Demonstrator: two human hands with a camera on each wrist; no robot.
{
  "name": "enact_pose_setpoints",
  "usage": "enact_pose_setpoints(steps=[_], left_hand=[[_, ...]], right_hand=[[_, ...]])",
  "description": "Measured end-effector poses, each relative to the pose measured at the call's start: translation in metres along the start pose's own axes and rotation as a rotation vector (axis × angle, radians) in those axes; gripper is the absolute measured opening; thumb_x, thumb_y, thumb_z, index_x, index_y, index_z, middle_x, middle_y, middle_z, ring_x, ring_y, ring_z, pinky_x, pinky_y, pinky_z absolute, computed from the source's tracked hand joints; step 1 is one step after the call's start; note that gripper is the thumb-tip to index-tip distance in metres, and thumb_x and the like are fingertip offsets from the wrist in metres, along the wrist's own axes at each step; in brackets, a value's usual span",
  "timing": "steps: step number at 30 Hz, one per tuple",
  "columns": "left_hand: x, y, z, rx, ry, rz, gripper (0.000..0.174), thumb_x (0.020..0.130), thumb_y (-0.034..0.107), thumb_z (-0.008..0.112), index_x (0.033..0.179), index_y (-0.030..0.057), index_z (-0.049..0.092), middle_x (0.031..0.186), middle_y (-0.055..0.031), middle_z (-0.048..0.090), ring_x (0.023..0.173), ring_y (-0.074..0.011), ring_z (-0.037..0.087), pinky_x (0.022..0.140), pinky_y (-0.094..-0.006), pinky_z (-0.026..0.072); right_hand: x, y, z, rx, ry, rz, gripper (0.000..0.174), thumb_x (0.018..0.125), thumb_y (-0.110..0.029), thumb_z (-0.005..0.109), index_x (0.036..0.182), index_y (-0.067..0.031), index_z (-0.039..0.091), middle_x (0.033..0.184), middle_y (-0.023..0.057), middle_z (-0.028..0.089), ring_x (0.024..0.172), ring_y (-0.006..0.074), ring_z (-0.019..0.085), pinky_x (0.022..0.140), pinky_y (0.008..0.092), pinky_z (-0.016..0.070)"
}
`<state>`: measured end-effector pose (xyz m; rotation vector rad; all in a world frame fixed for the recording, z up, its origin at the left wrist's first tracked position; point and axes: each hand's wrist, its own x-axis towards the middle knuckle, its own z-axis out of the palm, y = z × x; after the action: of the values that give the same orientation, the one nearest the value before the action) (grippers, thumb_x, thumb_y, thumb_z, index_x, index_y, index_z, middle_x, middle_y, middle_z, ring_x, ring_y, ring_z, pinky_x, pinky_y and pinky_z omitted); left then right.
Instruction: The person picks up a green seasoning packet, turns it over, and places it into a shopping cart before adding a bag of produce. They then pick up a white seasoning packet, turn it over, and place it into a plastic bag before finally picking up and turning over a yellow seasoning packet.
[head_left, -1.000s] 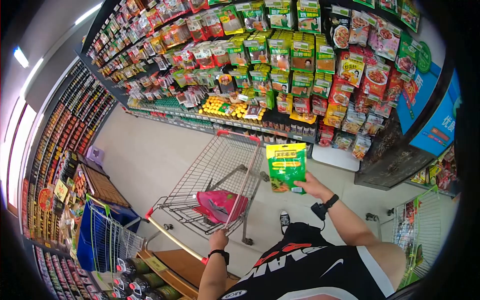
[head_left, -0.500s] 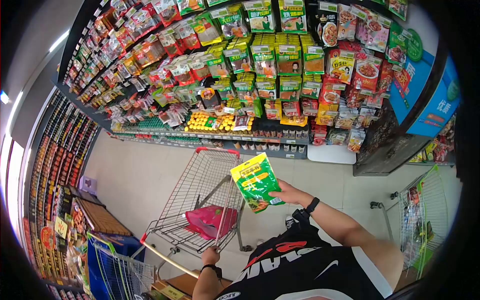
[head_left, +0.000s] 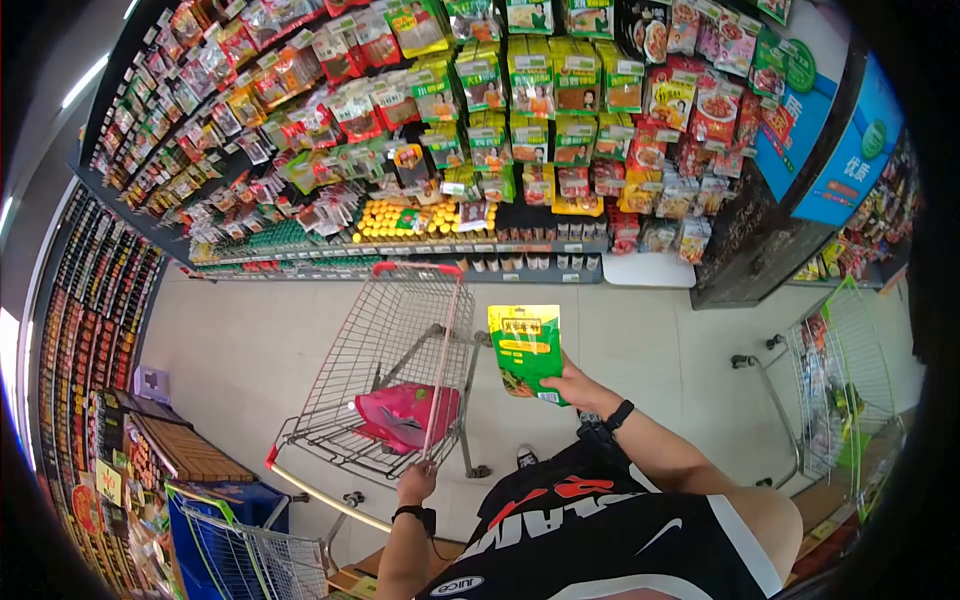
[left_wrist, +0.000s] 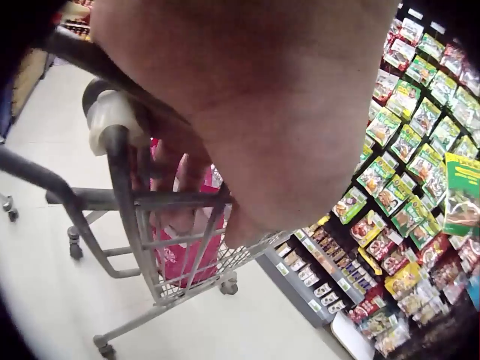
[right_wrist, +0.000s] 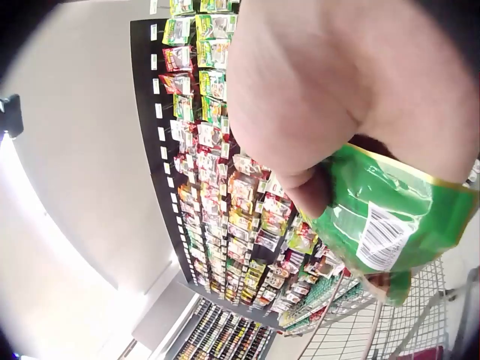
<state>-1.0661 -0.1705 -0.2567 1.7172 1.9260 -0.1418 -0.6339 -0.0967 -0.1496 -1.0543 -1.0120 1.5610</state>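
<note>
My right hand [head_left: 578,386] holds a green and yellow seasoning packet [head_left: 525,345] by its lower right corner, thumb across the front. The packet is nearly upright beside the cart, its printed front toward me. In the right wrist view a barcode shows on the green packet [right_wrist: 420,217]. My left hand [head_left: 416,482] grips the side rail of the wire shopping cart [head_left: 375,330], close to its handle. From the left wrist, the fingers of that hand [left_wrist: 292,112] curl over the metal rail. A pink bag [head_left: 410,415] lies inside the cart.
A tall rack of hanging seasoning packets [head_left: 530,90] stands beyond the cart, with a dark pillar [head_left: 750,240] at its right end. Another cart [head_left: 840,390] stands at right. A blue and green cart [head_left: 230,540] and a wooden display [head_left: 190,435] are at left.
The packet has shifted left in the head view, tilting midway and then straightening. My left hand stays on the cart rail. The head view has shifted, and the cart appears farther left.
</note>
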Motion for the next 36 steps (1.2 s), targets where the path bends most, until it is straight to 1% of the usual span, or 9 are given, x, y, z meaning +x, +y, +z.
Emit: enact_pose_setpoints(steps=[5, 8, 15, 17, 20, 24, 27, 33, 36], left_hand=[[0.002, -0.007, -0.023, -0.032, -0.017, -0.026, 0.037, 0.090, 0.047, 0.057, 0.109, 0.0187, 0.071, 0.099, -0.0189, 0.070, 0.097, -0.0402, 0.066, 0.085, -0.0503, 0.0521], [0.007, -0.013, -0.035, -0.023, -0.006, -0.058, 0.039, 0.089, 0.048, 0.057, 0.108, 0.0171, 0.073, 0.099, -0.0201, 0.070, 0.097, -0.0411, 0.066, 0.085, -0.0501, 0.0522], [0.020, -0.028, -0.043, 0.010, 0.060, -0.068, 0.034, 0.085, 0.044, 0.060, 0.102, 0.0198, 0.076, 0.099, -0.0186, 0.071, 0.094, -0.0394, 0.068, 0.082, -0.0496, 0.0545], [0.018, -0.027, -0.047, 0.015, 0.039, -0.079, 0.031, 0.083, 0.042, 0.061, 0.102, 0.0219, 0.076, 0.105, -0.0190, 0.070, 0.099, -0.0384, 0.067, 0.085, -0.0487, 0.0541], [0.022, -0.035, -0.041, 0.011, 0.095, -0.057, 0.029, 0.080, 0.039, 0.063, 0.101, 0.0243, 0.077, 0.118, -0.0192, 0.065, 0.107, -0.0366, 0.064, 0.090, -0.0472, 0.0529], [0.028, -0.040, -0.042, -0.027, 0.065, -0.082, 0.027, 0.079, 0.036, 0.065, 0.100, 0.0243, 0.077, 0.133, -0.0189, 0.057, 0.116, -0.0349, 0.059, 0.096, -0.0458, 0.0506], [0.026, -0.040, -0.045, -0.041, 0.072, -0.054, 0.027, 0.079, 0.035, 0.065, 0.100, 0.0233, 0.077, 0.134, -0.0193, 0.056, 0.115, -0.0352, 0.060, 0.094, -0.0469, 0.0511], [0.015, -0.033, -0.042, 0.026, 0.275, 0.010, 0.024, 0.079, 0.031, 0.062, 0.093, 0.0185, 0.077, 0.108, -0.0198, 0.068, 0.093, -0.0390, 0.068, 0.081, -0.0486, 0.0560], [0.017, -0.034, -0.039, 0.028, 0.282, 0.032, 0.022, 0.080, 0.029, 0.061, 0.089, 0.0165, 0.077, 0.093, -0.0187, 0.070, 0.082, -0.0400, 0.069, 0.075, -0.0488, 0.0570]], right_hand=[[-0.026, 0.021, 0.024, -0.011, 0.036, 0.074, 0.052, 0.092, 0.004, 0.053, 0.142, -0.0041, 0.043, 0.135, 0.0065, 0.054, 0.123, 0.0159, 0.049, 0.105, 0.0321, 0.0391], [-0.037, 0.026, 0.026, -0.036, 0.093, 0.081, 0.049, 0.092, 0.006, 0.052, 0.140, -0.0032, 0.045, 0.134, 0.0057, 0.055, 0.123, 0.0167, 0.051, 0.106, 0.0328, 0.0393], [-0.047, 0.025, 0.026, -0.022, 0.220, 0.010, 0.050, 0.096, 0.002, 0.051, 0.143, -0.0050, 0.037, 0.134, 0.0058, 0.052, 0.123, 0.0168, 0.050, 0.105, 0.0336, 0.0403], [-0.043, 0.020, 0.032, -0.094, 0.242, -0.098, 0.046, 0.096, -0.001, 0.053, 0.140, -0.0032, 0.040, 0.129, 0.0062, 0.056, 0.119, 0.0168, 0.051, 0.104, 0.0337, 0.0407], [-0.038, 0.003, 0.045, -0.103, 0.189, -0.125, 0.046, 0.097, -0.003, 0.055, 0.140, -0.0025, 0.039, 0.129, 0.0067, 0.055, 0.117, 0.0157, 0.052, 0.103, 0.0338, 0.0423], [-0.030, -0.015, 0.052, -0.109, 0.161, -0.065, 0.044, 0.097, -0.006, 0.057, 0.138, -0.0012, 0.041, 0.128, 0.0063, 0.056, 0.116, 0.0145, 0.053, 0.100, 0.0330, 0.0443], [-0.029, -0.016, 0.048, -0.139, 0.121, -0.042, 0.043, 0.097, -0.007, 0.058, 0.137, -0.0015, 0.043, 0.127, 0.0059, 0.057, 0.115, 0.0139, 0.053, 0.099, 0.0323, 0.0447], [-0.036, -0.003, 0.037, -0.061, 0.117, -0.087, 0.043, 0.099, -0.008, 0.056, 0.140, -0.0033, 0.042, 0.128, 0.0042, 0.056, 0.114, 0.0133, 0.053, 0.100, 0.0317, 0.0442], [-0.037, -0.003, 0.035, -0.011, 0.153, -0.106, 0.044, 0.100, -0.008, 0.054, 0.142, -0.0043, 0.040, 0.129, 0.0035, 0.055, 0.115, 0.0130, 0.052, 0.100, 0.0312, 0.0440]])
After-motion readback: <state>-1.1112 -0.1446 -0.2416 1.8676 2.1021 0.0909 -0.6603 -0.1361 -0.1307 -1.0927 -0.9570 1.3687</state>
